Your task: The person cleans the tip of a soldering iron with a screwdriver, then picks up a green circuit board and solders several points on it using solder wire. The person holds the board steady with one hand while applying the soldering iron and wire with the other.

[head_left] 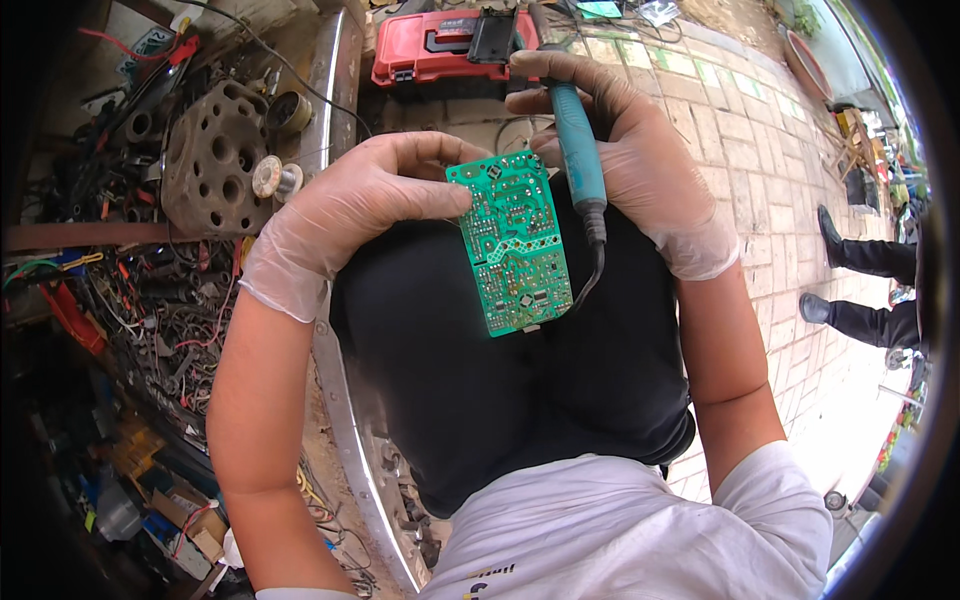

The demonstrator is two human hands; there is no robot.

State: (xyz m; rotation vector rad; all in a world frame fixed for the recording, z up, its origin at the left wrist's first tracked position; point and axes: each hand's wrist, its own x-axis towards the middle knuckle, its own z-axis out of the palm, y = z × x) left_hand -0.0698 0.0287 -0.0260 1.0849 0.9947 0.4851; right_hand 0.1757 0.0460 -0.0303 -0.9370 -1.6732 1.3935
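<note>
My left hand [365,195], in a thin clear glove, grips a green printed circuit board [515,235] by its far left edge, thumb on top. The board is tilted above my lap, its side with solder joints and traces facing up. In my gloved right hand [645,150] is a soldering iron [577,150] with a teal handle. Its cord end points toward me and its far end points away; the tip is hard to make out. Fingers of the right hand also come close to the board's far right corner, where contact cannot be made out.
A red toolbox [430,55] stands ahead. A spool of solder wire [275,178] sits at the left beside a rusty metal block with holes [218,160]. Tangled wires and small metal parts [170,320] fill the left side. Another person's legs [870,255] show at the far right.
</note>
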